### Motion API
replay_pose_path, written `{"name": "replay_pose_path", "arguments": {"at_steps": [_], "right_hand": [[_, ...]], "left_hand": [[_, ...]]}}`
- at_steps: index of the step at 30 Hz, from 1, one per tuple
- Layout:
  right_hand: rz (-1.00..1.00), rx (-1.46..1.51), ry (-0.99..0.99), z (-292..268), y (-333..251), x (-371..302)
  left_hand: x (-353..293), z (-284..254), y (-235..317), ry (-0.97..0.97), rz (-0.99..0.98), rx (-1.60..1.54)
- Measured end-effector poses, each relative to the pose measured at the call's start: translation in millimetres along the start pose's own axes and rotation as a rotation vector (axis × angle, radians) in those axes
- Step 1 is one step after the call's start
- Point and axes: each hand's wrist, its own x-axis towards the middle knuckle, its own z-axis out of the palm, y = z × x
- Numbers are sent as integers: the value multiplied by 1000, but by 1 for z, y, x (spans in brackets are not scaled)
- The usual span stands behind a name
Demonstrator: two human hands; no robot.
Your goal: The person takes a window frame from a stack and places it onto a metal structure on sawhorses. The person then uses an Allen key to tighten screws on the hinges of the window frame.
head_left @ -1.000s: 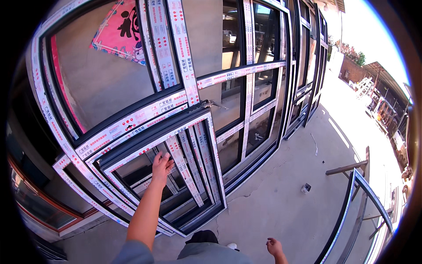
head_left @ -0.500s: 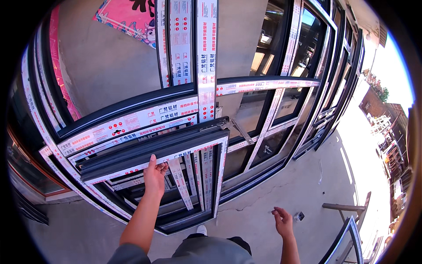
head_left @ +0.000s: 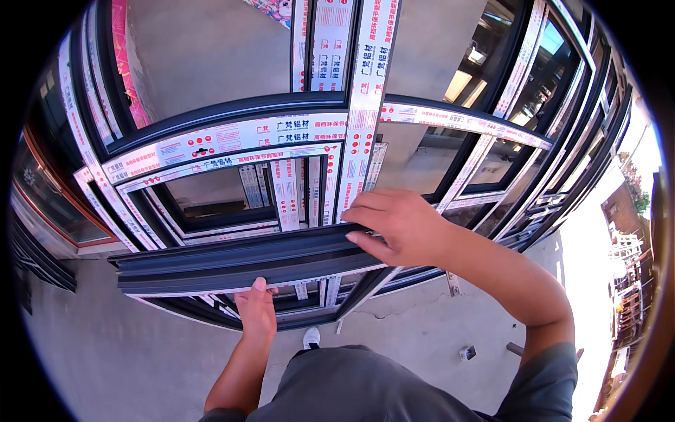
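A window sash (head_left: 204, 271) with dark grooved top edges and protective film is swung out from its frame (head_left: 232, 141), tilted toward me. My left hand (head_left: 257, 309) grips the near top edge of the sash, thumb on top and the fingers partly hidden behind it. My right hand (head_left: 404, 228) reaches across to the sash's top right end, close to the upright bar (head_left: 365, 105). Its thumb lies over the dark edge and its fingers are bent toward the frame. The right hand covers the corner there.
More film-covered window frames (head_left: 485, 165) stand to the right. Dark profiles (head_left: 42, 246) lie at the far left. On the concrete floor (head_left: 394, 352) sits a small box-like object (head_left: 467, 352). A metal strip (head_left: 453, 283) hangs below my right forearm.
My right hand has come up from the lower right to the sash's top right end. The sash has swung farther toward me, its top edge now lower in view. The left hand stays on it.
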Motion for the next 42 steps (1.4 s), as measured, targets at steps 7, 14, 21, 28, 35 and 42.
{"name": "replay_pose_path", "arguments": {"at_steps": [7,14,21,28,35,42], "right_hand": [[-184,-150,-109,55,-8,15],[-185,-2,-67,58,-10,7],[-124,-78,-162,53,-25,11],[-158,-60,-72,50,-7,-19],[-167,22,-100,47,0,-23],[-185,9,-131,41,11,-38]], "left_hand": [[-33,-22,0,-36,86,62],[-49,-15,4,-61,110,85],[-55,-16,6,-18,104,108],[-54,-30,1,-32,100,100],[-56,-28,3,-67,120,101],[-55,-37,-4,-34,140,108]]}}
